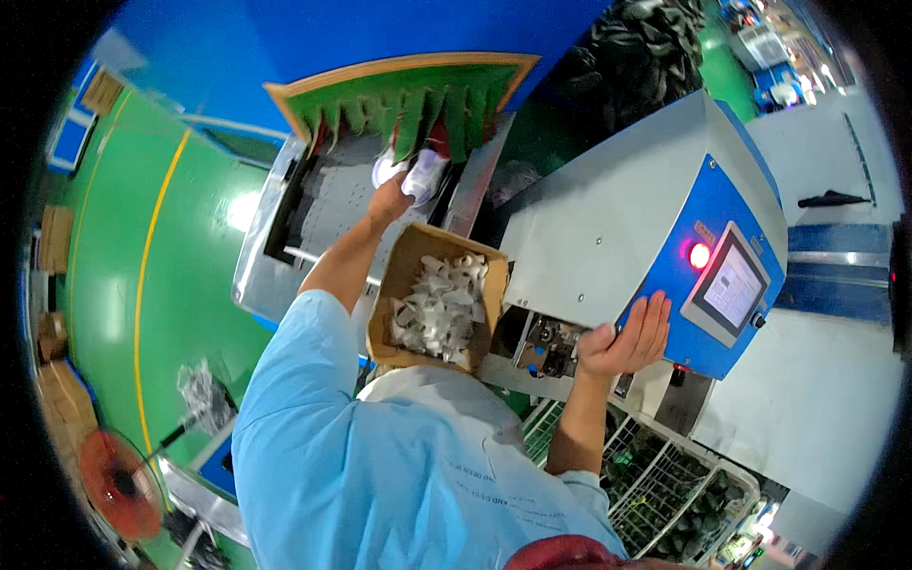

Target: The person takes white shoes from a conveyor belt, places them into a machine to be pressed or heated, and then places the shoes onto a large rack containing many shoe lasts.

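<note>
There was one left hand (389,199) and one right hand (625,342). One blue panel (676,277) bore one screen (730,285) and one lit red lamp (699,256). One box (494,290) held white pieces (446,312) too numerous to count.

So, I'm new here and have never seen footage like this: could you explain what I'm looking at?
There is no robot here. A person works bare-handed, and the one picture comes from a wide fisheye camera worn on their head, looking down; that's why straight edges bend near the dark rim.

The left hand reaches to pale pieces on a dark flat bed, below a green fringed curtain. Blur hides whether its grip is closed on one.

The right hand lies spread against the lower edge of a grey-and-blue machine with a screen and a glowing red light.

Between the arms, a cardboard box holds many pale scraps.
</note>
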Tool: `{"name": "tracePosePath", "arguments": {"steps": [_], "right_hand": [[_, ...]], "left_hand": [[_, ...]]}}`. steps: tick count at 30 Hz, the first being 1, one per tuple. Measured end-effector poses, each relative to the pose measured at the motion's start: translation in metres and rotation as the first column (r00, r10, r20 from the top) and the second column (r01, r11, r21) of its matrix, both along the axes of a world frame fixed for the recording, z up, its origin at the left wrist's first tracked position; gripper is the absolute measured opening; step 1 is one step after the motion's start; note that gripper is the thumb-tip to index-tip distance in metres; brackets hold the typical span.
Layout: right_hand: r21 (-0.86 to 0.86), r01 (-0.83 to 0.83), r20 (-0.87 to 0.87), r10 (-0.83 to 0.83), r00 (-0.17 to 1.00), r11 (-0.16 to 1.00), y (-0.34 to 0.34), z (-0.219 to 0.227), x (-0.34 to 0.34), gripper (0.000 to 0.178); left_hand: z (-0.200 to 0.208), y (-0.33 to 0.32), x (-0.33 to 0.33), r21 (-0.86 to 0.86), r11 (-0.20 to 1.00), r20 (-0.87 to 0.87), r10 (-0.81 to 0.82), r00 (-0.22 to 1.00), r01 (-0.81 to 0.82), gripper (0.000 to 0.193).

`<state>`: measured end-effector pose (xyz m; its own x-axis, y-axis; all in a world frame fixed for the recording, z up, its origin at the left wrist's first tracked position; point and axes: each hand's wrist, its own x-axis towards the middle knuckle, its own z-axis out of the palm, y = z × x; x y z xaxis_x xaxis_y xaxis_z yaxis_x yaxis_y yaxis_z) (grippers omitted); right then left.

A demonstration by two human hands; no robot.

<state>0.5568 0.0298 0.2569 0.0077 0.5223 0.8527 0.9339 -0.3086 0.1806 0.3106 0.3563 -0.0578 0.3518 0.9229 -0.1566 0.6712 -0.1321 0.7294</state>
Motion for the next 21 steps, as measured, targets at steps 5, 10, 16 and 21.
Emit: {"name": "tracePosePath", "arguments": {"steps": [5, 10, 16, 21], "right_hand": [[-0.109, 0.001, -0.038, -0.005, 0.999, 0.994, -0.012, -0.005, -0.004, 0.056], [-0.097, 0.040, 0.050, -0.036, 0.998, 0.994, -0.011, -0.007, -0.002, 0.054], [-0.071, -0.052, -0.093, 0.046, 0.995, 0.996, 0.001, 0.006, -0.005, 0.049], [0.210, -0.411, -0.499, 0.459, 0.735, 0.887, -0.022, 0.004, -0.062, 0.064]], "left_hand": [[-0.067, 0.049, 0.045, -0.159, 0.986, -0.265, -0.002, 0.964, -0.041, 0.072], [-0.066, 0.053, 0.053, -0.041, 0.978, -0.185, 0.194, 0.963, -0.205, 0.069], [0.065, -0.001, -0.016, -0.229, 0.951, 0.439, 0.293, 0.849, -0.210, 0.036], [0.211, -0.155, -0.085, -0.579, 0.768, 0.792, 0.451, 0.411, 0.274, 0.072]]}}
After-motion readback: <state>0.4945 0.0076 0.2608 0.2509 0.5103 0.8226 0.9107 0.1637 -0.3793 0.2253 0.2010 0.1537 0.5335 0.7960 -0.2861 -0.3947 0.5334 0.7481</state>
